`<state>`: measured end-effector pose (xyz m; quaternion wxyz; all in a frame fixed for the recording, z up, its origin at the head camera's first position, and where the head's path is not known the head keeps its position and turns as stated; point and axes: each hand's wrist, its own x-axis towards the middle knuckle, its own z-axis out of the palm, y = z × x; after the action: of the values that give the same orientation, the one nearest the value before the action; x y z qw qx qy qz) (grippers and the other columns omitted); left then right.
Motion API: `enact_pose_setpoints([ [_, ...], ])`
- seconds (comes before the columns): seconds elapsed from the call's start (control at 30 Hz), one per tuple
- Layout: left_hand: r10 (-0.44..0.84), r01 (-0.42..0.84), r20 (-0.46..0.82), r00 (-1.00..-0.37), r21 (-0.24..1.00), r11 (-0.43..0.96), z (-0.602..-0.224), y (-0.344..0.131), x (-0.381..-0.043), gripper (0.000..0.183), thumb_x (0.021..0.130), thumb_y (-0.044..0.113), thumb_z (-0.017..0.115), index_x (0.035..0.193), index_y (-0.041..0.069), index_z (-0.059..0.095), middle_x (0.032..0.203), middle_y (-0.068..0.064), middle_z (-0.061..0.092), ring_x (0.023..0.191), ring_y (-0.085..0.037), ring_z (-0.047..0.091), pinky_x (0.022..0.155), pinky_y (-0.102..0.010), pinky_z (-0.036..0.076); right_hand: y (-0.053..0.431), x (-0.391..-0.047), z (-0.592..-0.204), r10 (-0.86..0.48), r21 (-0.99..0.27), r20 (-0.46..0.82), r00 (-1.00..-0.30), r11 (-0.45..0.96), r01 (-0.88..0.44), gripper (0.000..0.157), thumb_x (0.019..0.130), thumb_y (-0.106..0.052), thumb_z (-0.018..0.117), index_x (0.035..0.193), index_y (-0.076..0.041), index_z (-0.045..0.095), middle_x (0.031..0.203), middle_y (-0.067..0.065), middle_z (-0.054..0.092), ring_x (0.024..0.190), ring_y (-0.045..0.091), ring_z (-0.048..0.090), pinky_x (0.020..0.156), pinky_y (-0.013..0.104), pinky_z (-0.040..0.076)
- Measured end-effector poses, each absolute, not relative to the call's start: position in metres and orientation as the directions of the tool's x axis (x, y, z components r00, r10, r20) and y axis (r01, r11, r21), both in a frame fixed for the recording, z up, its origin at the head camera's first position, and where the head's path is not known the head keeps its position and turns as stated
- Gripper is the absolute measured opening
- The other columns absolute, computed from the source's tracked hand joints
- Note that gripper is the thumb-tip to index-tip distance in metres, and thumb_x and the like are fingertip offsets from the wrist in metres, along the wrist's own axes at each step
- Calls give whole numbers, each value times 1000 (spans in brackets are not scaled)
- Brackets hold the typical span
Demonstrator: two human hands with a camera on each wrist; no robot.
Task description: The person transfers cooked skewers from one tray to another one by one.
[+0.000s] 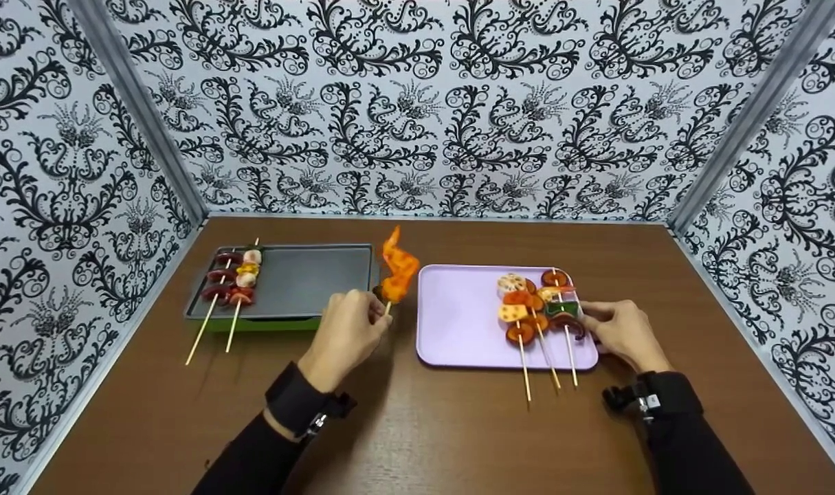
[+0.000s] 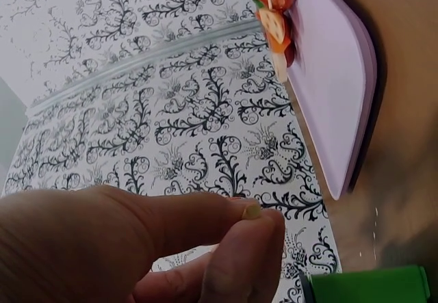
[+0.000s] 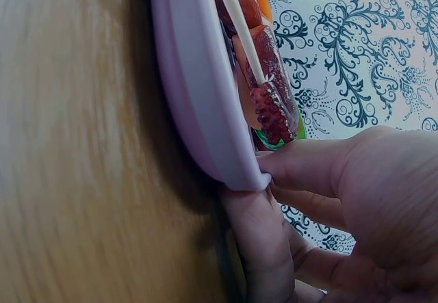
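My left hand (image 1: pixel 345 337) pinches the stick of a skewer with a wavy orange food piece (image 1: pixel 398 268), raised between the two trays. In the left wrist view only the stick's blunt end (image 2: pixel 252 211) shows between thumb and finger. My right hand (image 1: pixel 627 333) grips the right rim of a lilac tray (image 1: pixel 455 316), thumb above and fingers below, as the right wrist view shows. Three skewers lie at that tray's right side, among them one with a reddish tentacle piece (image 3: pixel 274 111) close to my thumb. Their sticks stick out over the front rim.
A grey grill plate (image 1: pixel 314 275) on a green base (image 1: pixel 266 324) stands at the left, with two skewers on its left side, one with dark red slices (image 1: pixel 221 275). Patterned walls (image 1: pixel 417 137) close off the brown table (image 1: pixel 458 426) at the back and sides.
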<state>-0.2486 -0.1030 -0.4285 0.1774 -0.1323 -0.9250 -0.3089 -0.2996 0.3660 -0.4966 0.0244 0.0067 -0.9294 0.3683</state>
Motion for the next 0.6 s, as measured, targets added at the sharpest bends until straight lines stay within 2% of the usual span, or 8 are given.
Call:
enact_pose_setpoints([
  [0.2, 164, 399, 445, -881, 510, 762, -430, -93, -249, 13, 85, 10, 83, 75, 11, 75, 69, 4, 68, 60, -11, 58, 57, -30, 51, 365, -300, -496, 17, -669, 58, -998, 743, -26, 39, 98, -35, 75, 130, -12, 75, 121, 27, 70, 80, 22, 71, 59, 30, 59],
  [0.6, 214, 434, 431, -877, 515, 739, -436, -71, -248, 13, 85, 9, 82, 74, 13, 76, 67, 6, 68, 58, -9, 58, 57, -28, 50, 365, -300, -496, 13, -697, 39, -999, 717, -18, 38, 99, -30, 74, 132, -11, 74, 123, 29, 68, 75, 21, 72, 58, 32, 61],
])
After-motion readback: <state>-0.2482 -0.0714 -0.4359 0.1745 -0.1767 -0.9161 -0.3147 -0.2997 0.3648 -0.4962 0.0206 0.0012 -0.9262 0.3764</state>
